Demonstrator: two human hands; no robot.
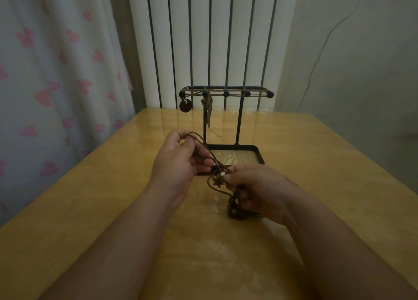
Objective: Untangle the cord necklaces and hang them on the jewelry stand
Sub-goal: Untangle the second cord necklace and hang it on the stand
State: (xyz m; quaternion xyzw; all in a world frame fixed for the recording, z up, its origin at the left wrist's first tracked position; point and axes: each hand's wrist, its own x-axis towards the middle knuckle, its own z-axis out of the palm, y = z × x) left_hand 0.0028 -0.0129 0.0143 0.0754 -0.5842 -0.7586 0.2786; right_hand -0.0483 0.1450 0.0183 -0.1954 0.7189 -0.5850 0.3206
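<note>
A person's two hands work above a wooden desk [316,164]. The left hand [181,161] curls its fingers [204,162] and pinches a loop of brown cord necklace [204,149], held just in front of a black jewelry stand [239,118]. The cord runs down to the right hand [260,191], whose fingers grip it beside a small star pendant [218,182] and clutch a dark tangle of cords [235,209] low over the desk. Corded necklaces hang from the stand's top bar, one with a round pendant [186,106]. A heart-print curtain [56,73] hangs at the left.
</note>
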